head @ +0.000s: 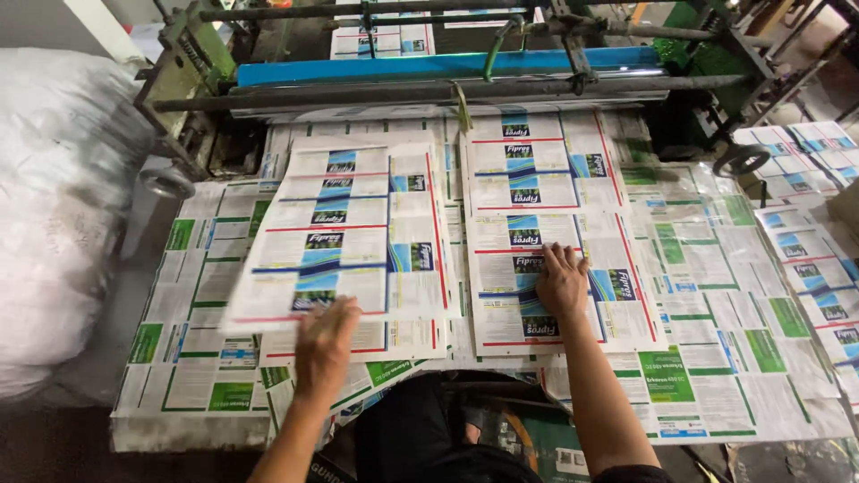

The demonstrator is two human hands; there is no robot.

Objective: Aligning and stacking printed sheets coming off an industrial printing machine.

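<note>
My left hand and right hand are bare, forearms uncovered; I wear dark clothing below.

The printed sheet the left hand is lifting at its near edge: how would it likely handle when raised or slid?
The printed sheet, thin and wide, probably flops and sags beyond the left hand. It looks glossy, so it likely slides easily over the stack beneath. Probably very light, and apt to crease.

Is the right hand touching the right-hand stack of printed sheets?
Touching. The head view shows the right hand lying flat, palm down, on the top sheet of the right stack.
</note>
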